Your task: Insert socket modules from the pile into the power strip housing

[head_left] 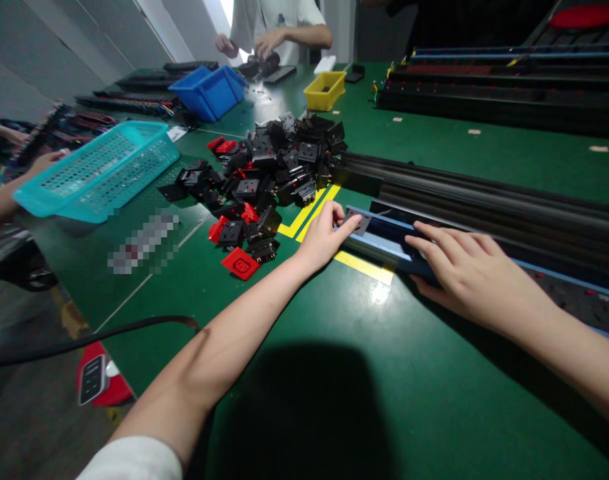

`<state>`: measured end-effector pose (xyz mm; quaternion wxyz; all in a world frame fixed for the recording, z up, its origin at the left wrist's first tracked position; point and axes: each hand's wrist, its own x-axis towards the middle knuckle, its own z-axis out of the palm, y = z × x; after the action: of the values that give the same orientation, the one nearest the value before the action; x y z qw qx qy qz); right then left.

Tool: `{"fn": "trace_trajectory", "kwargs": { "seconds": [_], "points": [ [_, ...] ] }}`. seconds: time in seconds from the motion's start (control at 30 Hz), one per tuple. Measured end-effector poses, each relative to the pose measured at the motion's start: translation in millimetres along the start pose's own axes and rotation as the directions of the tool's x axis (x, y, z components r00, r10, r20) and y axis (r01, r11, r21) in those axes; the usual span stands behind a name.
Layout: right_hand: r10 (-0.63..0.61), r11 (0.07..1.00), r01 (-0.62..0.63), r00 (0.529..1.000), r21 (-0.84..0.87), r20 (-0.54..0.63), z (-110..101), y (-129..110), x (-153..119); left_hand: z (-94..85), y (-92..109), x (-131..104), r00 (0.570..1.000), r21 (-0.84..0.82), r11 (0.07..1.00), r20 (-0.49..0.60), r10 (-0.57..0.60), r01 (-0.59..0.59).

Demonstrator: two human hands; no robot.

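Observation:
A long black power strip housing [391,245] with blue edges lies across the right side of the green table. At its left end, a black socket module [359,221] with small red spots sits between the edges. My left hand [325,235] is closed on this module, thumb on its face and fingers curled at the end. Farther along the housing, my right hand [464,270] grips it from above, its long fingers across the channel and its thumb at the near side. More socket modules are set in the housing right of that hand. Left of my left hand lies a heap of loose black and red socket modules [264,157].
Black rails [434,177] lie just behind the housing, with more strips [484,93] farther back. A turquoise basket [109,170], a blue bin [209,93] and a yellow bin [325,90] stand beyond the heap. Co-workers' hands [271,43] work at the far side and left edge.

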<state>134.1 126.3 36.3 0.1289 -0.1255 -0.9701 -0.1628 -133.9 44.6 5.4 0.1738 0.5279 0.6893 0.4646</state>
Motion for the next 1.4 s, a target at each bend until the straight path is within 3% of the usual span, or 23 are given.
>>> {"fn": "trace_trajectory", "kwargs": {
  "seconds": [0.13, 0.27, 0.37, 0.47, 0.53, 0.77, 1.0, 1.2, 1.4],
  "points": [
    [-0.002, 1.000, 0.002, 1.000, 0.009, -0.005, -1, 0, 0, 2.1, 5, -3, 0.986, 0.054, 0.985, 0.053, 0.158, -0.161],
    [0.008, 0.998, -0.006, 1.000, 0.055, -0.022, -2, 0, 0, 4.1, 10, -9, 0.946, 0.335, 0.887, 0.052, 0.319, -0.317],
    [0.040, 0.994, -0.033, 0.998, 0.107, -0.056, -2, 0, 0, 7.3, 16, -16, 0.893, 0.504, 0.744, 0.147, 0.426, -0.438],
    [0.087, 0.986, -0.077, 0.994, 0.149, -0.067, -1, 1, -1, 10.6, 22, -21, 0.815, 0.531, 0.625, 0.279, 0.508, -0.572],
    [0.099, 0.983, -0.089, 0.994, 0.163, -0.053, -1, 1, 0, 11.7, 24, -23, 0.785, 0.518, 0.594, 0.328, 0.526, -0.615],
    [0.000, 0.992, 0.007, 0.998, 0.127, -0.055, -1, 2, 1, 10.9, 25, -21, 0.839, 0.473, 0.693, 0.293, 0.458, -0.543],
    [-0.058, 0.996, 0.060, 0.998, 0.065, -0.034, -2, 1, 1, 7.1, 24, -18, 0.927, 0.356, 0.861, 0.043, 0.373, -0.363],
    [-0.089, 0.996, 0.089, 0.996, 0.019, 0.002, -3, 0, 1, 7.2, 16, -6, 0.971, 0.187, 0.961, -0.087, 0.223, -0.204],
    [-0.095, 0.995, 0.094, 0.995, 0.020, 0.025, -4, -2, 3, 9.8, 5, 1, 0.989, -0.067, 0.993, -0.116, 0.093, -0.101]
  ]
}}
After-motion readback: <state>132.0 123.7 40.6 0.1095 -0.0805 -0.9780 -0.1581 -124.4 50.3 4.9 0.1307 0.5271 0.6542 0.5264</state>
